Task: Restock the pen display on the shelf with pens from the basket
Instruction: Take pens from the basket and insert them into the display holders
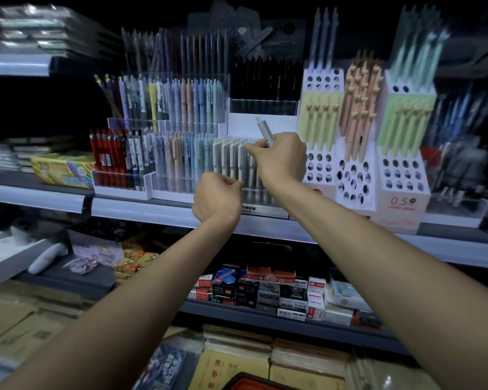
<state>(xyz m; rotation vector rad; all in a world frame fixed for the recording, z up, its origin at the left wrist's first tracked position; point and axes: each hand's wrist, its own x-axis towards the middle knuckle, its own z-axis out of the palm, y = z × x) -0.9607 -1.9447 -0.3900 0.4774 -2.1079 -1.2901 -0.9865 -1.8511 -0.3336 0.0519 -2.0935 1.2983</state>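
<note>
the grey pen (264, 131) is held up in front of the pen display (181, 175), tilted with its top leaning toward 11 o'clock, just above the front row of pale pens (228, 156). the right hand (279, 160) pinches its lower end between thumb and curled fingers. at 7 o'clock from the pen, the left hand (217, 196) has its fingers curled, their tips against that front row; whether it pinches a pen there i cannot tell. the display stands on the shelf (152, 213). at 12 o'clock from the grey pen stands a block of black pens (265, 77); at 3 o'clock, white holed stands (320, 167) with green and peach pens; at 9 o'clock, red pens (107, 154). at 6 o'clock, on a lower shelf, lie small boxes (265, 291), and at the bottom edge a red-rimmed container (247, 380), only its rim in view.
</note>
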